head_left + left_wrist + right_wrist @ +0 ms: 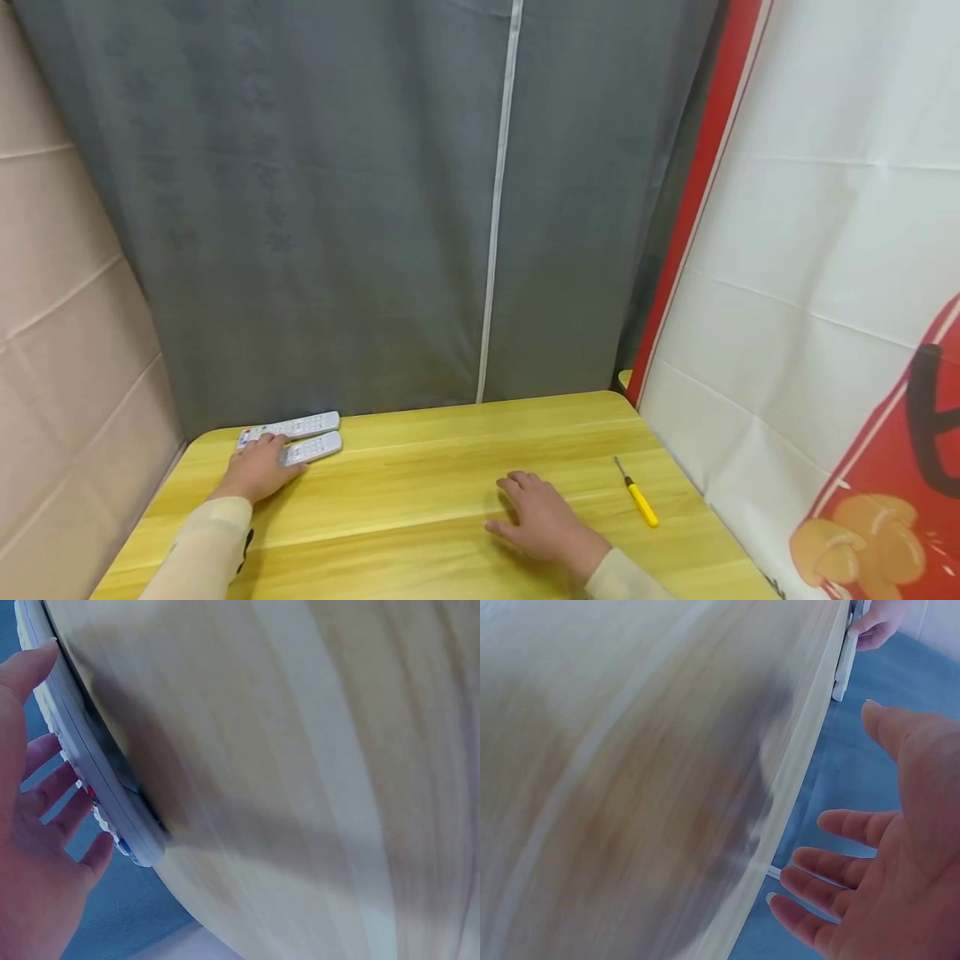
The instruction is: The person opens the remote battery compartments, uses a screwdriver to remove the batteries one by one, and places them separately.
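Note:
Two pale grey remote controls lie side by side at the table's far left corner, the far remote [300, 426] along the edge and the near remote [313, 448] in front of it. My left hand [258, 468] is over their left ends and hides part of both. In the left wrist view, its thumb [34, 666] reaches the side of a remote [101, 761], while the other fingers extend loosely to the button face. My right hand [543, 517] hovers above the table's right half, fingers spread and nothing in them. A screwdriver [637, 496] with a yellow handle lies to its right.
The light wooden table [405, 500] has rounded far corners. A grey curtain [337, 208] with a white vertical strip hangs right behind it. Pale fabric [75, 333] closes off the left side, and a white printed banner [795, 250] with red parts stands along the right.

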Tool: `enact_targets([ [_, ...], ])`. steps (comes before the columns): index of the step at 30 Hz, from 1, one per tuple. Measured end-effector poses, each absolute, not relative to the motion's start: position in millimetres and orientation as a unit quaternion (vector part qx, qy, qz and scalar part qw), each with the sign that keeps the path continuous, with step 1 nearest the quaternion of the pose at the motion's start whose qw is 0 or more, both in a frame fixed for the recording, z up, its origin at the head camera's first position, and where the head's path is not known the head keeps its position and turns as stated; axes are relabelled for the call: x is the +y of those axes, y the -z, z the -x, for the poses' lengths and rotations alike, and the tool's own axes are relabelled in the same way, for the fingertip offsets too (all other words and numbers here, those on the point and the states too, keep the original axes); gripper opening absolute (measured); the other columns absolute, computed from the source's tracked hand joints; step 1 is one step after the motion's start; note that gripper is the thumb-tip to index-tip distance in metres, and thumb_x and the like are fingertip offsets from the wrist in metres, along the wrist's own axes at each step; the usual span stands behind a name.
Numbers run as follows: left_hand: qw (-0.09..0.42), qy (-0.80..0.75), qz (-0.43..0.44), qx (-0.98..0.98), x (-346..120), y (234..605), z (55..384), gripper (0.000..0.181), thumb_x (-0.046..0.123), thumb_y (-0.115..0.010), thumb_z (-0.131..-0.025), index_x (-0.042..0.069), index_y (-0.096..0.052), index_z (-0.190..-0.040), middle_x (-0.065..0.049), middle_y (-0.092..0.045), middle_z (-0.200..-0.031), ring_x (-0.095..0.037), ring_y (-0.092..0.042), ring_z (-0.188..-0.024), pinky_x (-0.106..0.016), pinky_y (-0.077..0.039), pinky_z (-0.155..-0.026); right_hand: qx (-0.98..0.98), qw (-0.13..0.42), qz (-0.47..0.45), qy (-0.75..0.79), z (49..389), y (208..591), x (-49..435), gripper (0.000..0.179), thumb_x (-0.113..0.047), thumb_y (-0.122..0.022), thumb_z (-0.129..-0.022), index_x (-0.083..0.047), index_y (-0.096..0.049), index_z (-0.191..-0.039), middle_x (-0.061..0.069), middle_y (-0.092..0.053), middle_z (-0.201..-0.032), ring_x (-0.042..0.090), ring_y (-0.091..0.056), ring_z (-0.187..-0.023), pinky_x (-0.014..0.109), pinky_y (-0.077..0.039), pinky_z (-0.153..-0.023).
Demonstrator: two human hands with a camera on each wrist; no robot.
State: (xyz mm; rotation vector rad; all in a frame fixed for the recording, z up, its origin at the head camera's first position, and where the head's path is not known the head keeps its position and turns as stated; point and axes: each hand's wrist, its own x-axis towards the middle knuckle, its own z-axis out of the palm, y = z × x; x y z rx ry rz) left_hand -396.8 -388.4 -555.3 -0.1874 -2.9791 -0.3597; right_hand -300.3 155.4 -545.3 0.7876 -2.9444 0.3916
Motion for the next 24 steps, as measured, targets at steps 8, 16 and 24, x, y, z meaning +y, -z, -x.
enact_targets([
  [8,0.056,0.120,0.059,-0.989,-390.8,551.6,393.1,0.074,0.044,-0.082,-0.097,-0.014,-0.060,-0.137,-0.043,-0.058,-0.134,-0.067,-0.057,-0.121,-0.083,-0.044,-0.094,-0.958,0.036,-0.253,-0.128,300.3,544.4,155.5,0.076,-0.064,-0.069,-0.103,-0.008,-0.061,-0.153,0.017,-0.061,-0.153,0.039,-0.059,-0.139,0.060,-0.049,-0.114],
  [16,0.042,0.129,0.062,-0.989,-393.0,554.3,394.0,0.068,0.041,-0.081,-0.100,-0.012,-0.062,-0.139,-0.041,-0.059,-0.133,-0.066,-0.057,-0.124,-0.083,-0.044,-0.094,-0.959,0.035,-0.251,-0.131,300.7,544.0,155.6,0.076,-0.065,-0.068,-0.104,-0.008,-0.061,-0.154,0.017,-0.061,-0.153,0.039,-0.058,-0.140,0.060,-0.048,-0.115],
  [24,0.042,0.125,0.069,-0.989,-394.6,557.2,396.1,0.072,0.048,-0.080,-0.100,-0.008,-0.063,-0.141,-0.039,-0.060,-0.133,-0.065,-0.057,-0.125,-0.083,-0.045,-0.091,-0.959,0.033,-0.250,-0.129,298.3,540.0,154.3,0.077,-0.065,-0.069,-0.103,-0.007,-0.061,-0.153,0.017,-0.061,-0.152,0.039,-0.059,-0.139,0.060,-0.049,-0.114],
])
